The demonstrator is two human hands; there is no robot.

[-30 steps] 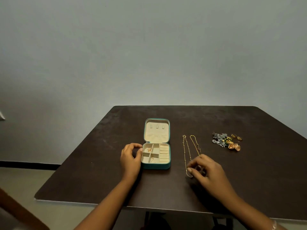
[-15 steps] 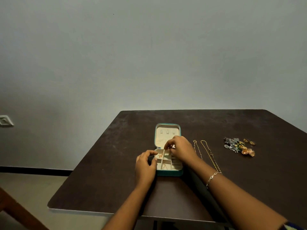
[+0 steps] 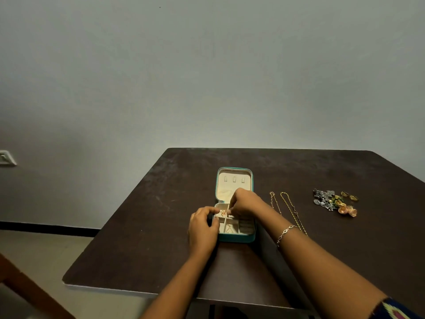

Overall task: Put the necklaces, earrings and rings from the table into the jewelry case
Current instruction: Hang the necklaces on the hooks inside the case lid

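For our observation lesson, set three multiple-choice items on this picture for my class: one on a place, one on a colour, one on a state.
1. Where do the two gold chains lie, relative to the jewelry case? A inside it; B on the table to its right; C under it.
2. What colour is the case outside? A teal; B red; C white.
3. The case is: A zipped shut; B upside down; C open, lid laid back.
Key: 1 B, both chains stretch over the dark tabletop beside it. 2 A, its rim and front wall are teal. 3 C, the cream compartments show.
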